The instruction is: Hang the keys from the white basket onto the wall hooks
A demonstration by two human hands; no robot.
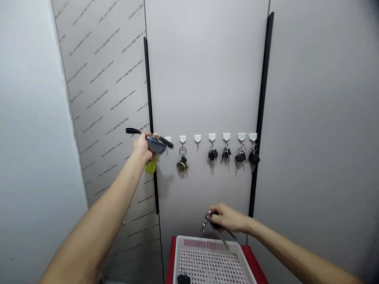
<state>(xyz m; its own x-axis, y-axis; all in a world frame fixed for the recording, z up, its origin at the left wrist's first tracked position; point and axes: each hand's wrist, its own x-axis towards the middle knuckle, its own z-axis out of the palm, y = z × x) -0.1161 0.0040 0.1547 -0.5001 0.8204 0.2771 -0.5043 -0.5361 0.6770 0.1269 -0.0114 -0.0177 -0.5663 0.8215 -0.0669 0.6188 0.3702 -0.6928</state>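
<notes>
My left hand (143, 149), raised beside the left end of the hook row, is closed around a bunch of items: a blue-grey pouch-like piece (156, 146), a black strap (132, 130) and a yellow-green tag (151, 167) hanging below. Blur hides their exact kinds. My right hand (226, 217) pinches a bunch of keys (214, 225) just above the far edge of a white perforated basket (207, 258). A dark key bunch (184, 278) lies at the basket's near left. Closest to my left hand on the panel is a white hook (168, 139).
Several key bunches hang from white hooks on the grey panel, among them one with a green-gold charm (182, 165). A middle hook (197, 139) carries no keys. Black vertical handles (262, 98) flank the panel. The basket stands on a red surface (255, 264).
</notes>
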